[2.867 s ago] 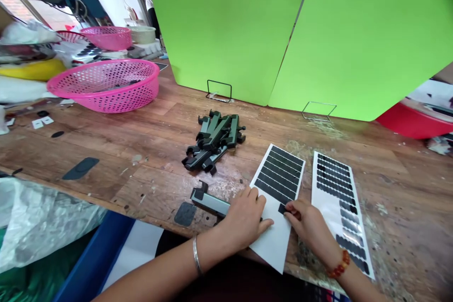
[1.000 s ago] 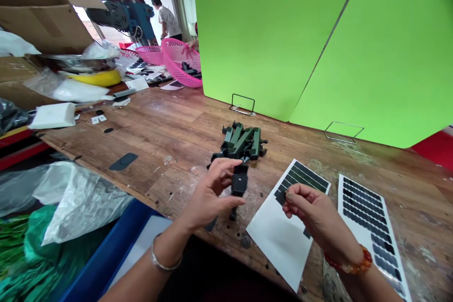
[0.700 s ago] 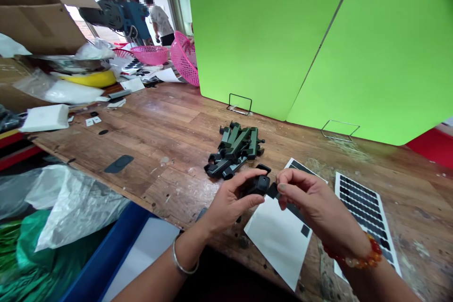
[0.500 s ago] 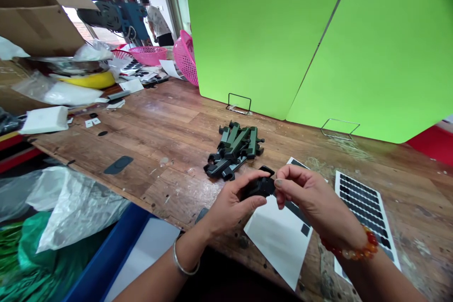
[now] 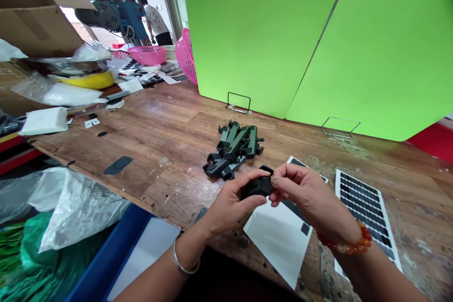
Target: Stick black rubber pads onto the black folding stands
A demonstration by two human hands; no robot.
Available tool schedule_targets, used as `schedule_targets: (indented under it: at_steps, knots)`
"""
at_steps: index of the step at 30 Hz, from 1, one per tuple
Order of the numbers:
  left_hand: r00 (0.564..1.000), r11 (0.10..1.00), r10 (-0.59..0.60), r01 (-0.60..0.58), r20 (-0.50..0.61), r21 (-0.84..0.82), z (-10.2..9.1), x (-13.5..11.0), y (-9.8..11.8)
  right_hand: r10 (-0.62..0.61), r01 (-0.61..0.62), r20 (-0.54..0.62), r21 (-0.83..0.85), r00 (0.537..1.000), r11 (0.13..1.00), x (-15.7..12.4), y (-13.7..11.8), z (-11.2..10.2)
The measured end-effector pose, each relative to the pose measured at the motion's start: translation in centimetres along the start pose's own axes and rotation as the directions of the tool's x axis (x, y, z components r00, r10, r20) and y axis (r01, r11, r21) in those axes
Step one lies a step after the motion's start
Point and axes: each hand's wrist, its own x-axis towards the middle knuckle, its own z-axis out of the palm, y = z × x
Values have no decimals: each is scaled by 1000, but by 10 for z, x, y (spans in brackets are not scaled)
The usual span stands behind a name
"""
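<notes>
My left hand grips a small black plastic part just above the near edge of the wooden table. My right hand pinches at the right end of that part with thumb and fingers pressed together; a small black pad may be under the fingertips, but it is hidden. Below the hands lies a white sticker sheet with black strips. A second sheet of black pads lies to its right. A pile of dark green plastic parts sits just beyond the hands.
Green screens stand across the back of the table. Pink baskets, a cardboard box and plastic bags crowd the far left. A blue bin and clear bag sit at my lower left. A person stands far back by a blue machine.
My left hand lifted the black part off the table. My right hand peeled a black pad from the sheet and brought it to the part's end, where the hands now meet.
</notes>
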Motion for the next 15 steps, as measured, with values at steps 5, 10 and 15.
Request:
schedule_targets:
  at_steps: [5, 10, 15]
  knots:
    - [1000, 1000, 18, -18, 4, 10, 0, 0, 0, -1, 1, -18, -25, 1000, 1000, -2, -1, 1]
    - [1000, 1000, 15, -15, -14, 17, 1, 0, 1, 2, -5, -72, -40, 997, 999, -5, -2, 7]
    - [999, 1000, -31, 31, -22, -5, 2, -2, 1, -71, 55, -129, -127, 989, 990, -7, -2, 13]
